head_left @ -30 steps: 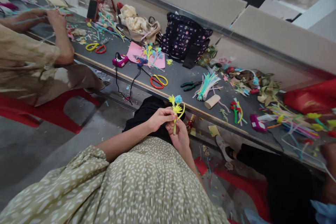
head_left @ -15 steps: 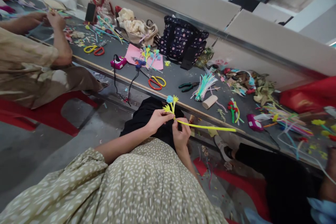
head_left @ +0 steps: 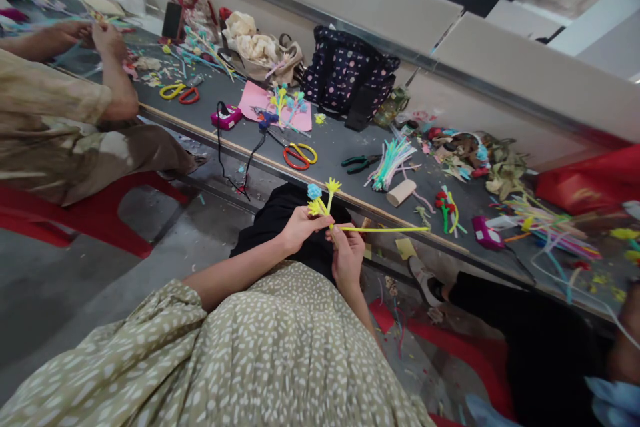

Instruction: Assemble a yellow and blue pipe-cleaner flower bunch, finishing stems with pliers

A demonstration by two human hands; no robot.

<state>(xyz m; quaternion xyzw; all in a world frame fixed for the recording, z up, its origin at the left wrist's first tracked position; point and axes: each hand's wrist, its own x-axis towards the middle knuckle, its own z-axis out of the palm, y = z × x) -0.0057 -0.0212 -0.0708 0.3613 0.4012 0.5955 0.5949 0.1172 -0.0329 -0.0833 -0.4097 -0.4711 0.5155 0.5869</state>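
Note:
Over my lap, my left hand point(head_left: 303, 229) pinches the stems of a small bunch of pipe-cleaner flowers point(head_left: 332, 188), yellow ones and one blue head. Close beside it, my right hand point(head_left: 347, 252) is closed on a yellow pipe cleaner point(head_left: 390, 229), whose long free end sticks out to the right. The near end of this pipe cleaner meets the stems between my fingertips; whether it is wrapped round them is hidden. Beyond my hands, on the table, lie scissors point(head_left: 299, 156) with red and yellow handles and dark pliers point(head_left: 361, 163).
A bundle of pipe cleaners point(head_left: 393, 163) and a cardboard tube point(head_left: 401, 193) lie on the dark table point(head_left: 330, 147). Further back are a pink sheet point(head_left: 250, 99) with flowers and a dotted bag point(head_left: 345, 73). A co-worker's hands point(head_left: 103, 37) work at left; another person's leg point(head_left: 500, 310) is at right.
The blue flower head has shifted left as the bunch turned in my fingers. The yellow pipe cleaner's free end has moved left and up, and my right hand has tilted slightly.

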